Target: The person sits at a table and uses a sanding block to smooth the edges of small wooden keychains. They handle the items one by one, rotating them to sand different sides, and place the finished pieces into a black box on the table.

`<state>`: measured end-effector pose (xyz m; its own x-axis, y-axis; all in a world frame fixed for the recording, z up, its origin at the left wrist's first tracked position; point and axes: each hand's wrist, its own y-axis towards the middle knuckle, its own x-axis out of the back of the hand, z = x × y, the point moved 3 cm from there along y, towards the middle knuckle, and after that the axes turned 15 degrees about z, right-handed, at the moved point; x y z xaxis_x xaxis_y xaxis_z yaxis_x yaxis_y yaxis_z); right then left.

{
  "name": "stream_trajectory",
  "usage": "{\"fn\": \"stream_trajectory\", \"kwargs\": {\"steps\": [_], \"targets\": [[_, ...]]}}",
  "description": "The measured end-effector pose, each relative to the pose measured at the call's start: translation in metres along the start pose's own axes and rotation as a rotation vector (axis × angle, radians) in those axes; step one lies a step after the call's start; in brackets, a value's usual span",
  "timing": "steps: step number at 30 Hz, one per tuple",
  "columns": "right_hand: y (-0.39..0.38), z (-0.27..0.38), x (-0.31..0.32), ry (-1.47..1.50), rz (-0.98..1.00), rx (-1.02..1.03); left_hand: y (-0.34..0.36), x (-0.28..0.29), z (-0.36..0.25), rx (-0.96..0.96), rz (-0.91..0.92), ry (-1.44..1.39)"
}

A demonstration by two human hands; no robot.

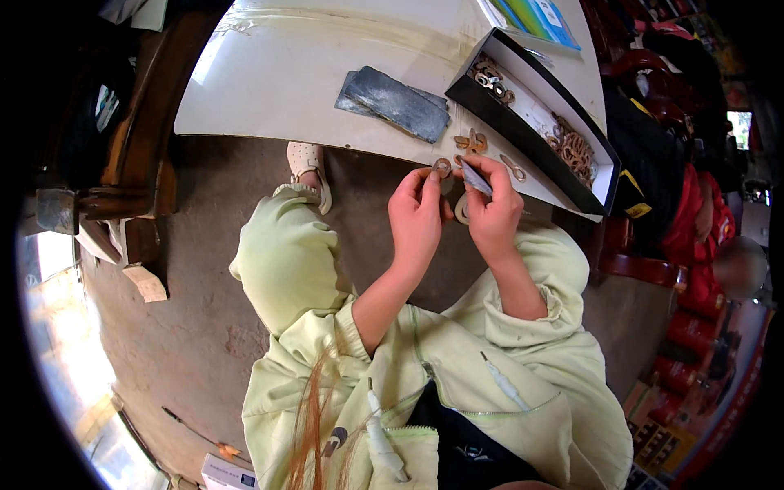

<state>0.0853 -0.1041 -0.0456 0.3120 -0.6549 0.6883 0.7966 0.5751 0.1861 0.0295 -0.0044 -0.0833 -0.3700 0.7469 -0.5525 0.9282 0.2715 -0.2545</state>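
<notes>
My left hand (415, 214) pinches a small brown ring-ended piece (442, 167) at the table's front edge. Close beside it, my right hand (495, 211) grips a folded grey sheet (475, 179) between thumb and fingers. A pale ring (462, 211) shows between the hands, partly hidden by the right one; I cannot tell what it belongs to. Just beyond my fingers, several brown pieces (471, 141) lie together on the table. To their right lies a single ring-ended piece (514, 167).
A long black box (482, 98) with a white inside stands at the right, holding a heap of brown pieces (572, 153) and darker parts at its far end. Dark grey flat slabs (400, 104) lie stacked on the white table (327, 41). Colourful booklets (539, 20) rest behind.
</notes>
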Motion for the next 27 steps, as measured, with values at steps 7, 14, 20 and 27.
{"fn": "stream_trajectory", "kwargs": {"steps": [7,14,20,27], "targets": [[0.006,-0.001,-0.003,-0.357,-0.032,0.247,0.004,0.001,0.009,-0.06,-0.025,0.045],[0.002,0.0,-0.007,-0.333,-0.037,0.22,0.005,0.005,0.01,-0.056,-0.081,0.256],[0.009,0.003,-0.01,-0.334,-0.037,0.202,0.008,0.007,0.002,-0.173,-0.122,0.431],[0.013,0.002,-0.013,-0.349,-0.047,0.23,0.011,0.01,-0.003,-0.184,-0.114,0.517]]}}
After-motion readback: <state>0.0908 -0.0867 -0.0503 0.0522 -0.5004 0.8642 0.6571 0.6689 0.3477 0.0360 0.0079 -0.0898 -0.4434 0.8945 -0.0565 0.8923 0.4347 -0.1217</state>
